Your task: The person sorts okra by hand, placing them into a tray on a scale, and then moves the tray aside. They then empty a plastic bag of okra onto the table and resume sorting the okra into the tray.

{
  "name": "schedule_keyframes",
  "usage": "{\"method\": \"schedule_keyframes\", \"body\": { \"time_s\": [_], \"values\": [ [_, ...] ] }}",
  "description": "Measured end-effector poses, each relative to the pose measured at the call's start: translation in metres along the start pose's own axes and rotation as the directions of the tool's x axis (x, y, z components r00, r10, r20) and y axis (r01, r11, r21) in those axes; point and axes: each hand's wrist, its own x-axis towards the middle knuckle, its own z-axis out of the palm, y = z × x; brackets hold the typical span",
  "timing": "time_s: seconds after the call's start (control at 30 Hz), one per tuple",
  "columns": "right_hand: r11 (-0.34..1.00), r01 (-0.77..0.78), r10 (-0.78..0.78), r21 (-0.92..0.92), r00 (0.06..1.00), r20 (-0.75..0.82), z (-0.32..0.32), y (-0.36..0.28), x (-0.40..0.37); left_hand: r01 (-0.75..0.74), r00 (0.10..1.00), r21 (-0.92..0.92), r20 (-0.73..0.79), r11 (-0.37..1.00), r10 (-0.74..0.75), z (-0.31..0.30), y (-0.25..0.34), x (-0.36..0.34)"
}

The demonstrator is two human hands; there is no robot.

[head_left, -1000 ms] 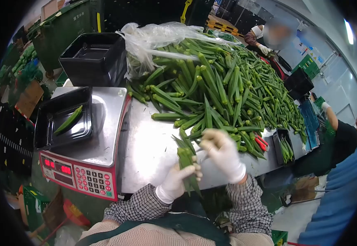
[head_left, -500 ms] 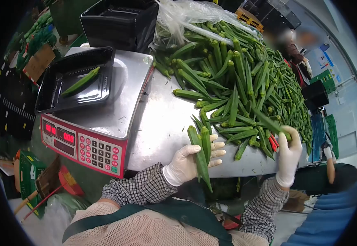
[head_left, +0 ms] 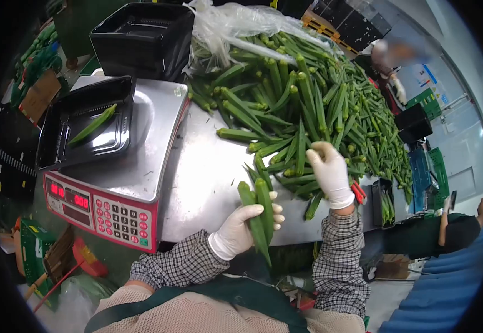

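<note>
My left hand (head_left: 236,230), in a white glove, is closed around a few green okra pods (head_left: 261,222), which stand up between thumb and fingers with their tips pointing down. My right hand (head_left: 331,173), gloved too, is over the near edge of the okra pile (head_left: 341,105). Its fingers are bent and the thumb lies close to them; whatever may be between them is hidden. To the left, a black plastic tray (head_left: 50,150) sits tilted on the scale (head_left: 155,127), with a single okra pod (head_left: 92,125) inside it.
Stacked black trays (head_left: 141,50) stand behind the scale. Clear plastic sheeting (head_left: 241,25) covers the pile's back. A red-handled tool (head_left: 358,192) lies by the pile, near a black tray with okra (head_left: 383,202). Co-workers (head_left: 430,233) are on the right.
My right hand has moved left and inward to the pile; the okra pod it held up before no longer shows in it. My left hand keeps its pods. The view has shifted slightly.
</note>
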Motion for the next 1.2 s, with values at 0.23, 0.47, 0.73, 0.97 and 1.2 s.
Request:
{"method": "schedule_keyframes", "body": {
  "time_s": [0.23,0.47,0.73,0.97,1.2],
  "values": [
    [0.995,-0.023,0.023,-0.097,1.000,-0.002,0.015,0.014,-0.003,-0.010,0.998,0.038,-0.063,0.999,0.012,-0.004,-0.003,0.000],
    [0.800,0.590,-0.564,-0.114,0.802,0.198,-0.016,-0.059,-0.062,0.142,0.990,-0.048,0.014,0.989,-0.141,0.008,-0.003,-0.003],
    [0.993,0.047,-0.069,-0.111,0.976,-0.206,-0.015,-0.026,-0.016,0.104,0.994,-0.096,0.028,0.990,-0.102,-0.001,-0.001,-0.003],
    [0.985,0.154,-0.114,0.084,0.926,-0.359,-0.026,0.018,0.008,0.012,1.000,0.001,0.011,1.000,-0.012,0.008,0.004,-0.006],
    [0.426,0.079,0.128,0.901,0.981,-0.146,-0.043,-0.029,-0.059,0.039,0.997,-0.005,0.073,0.999,-0.038,0.006,-0.001,-0.005]
  ]
}}
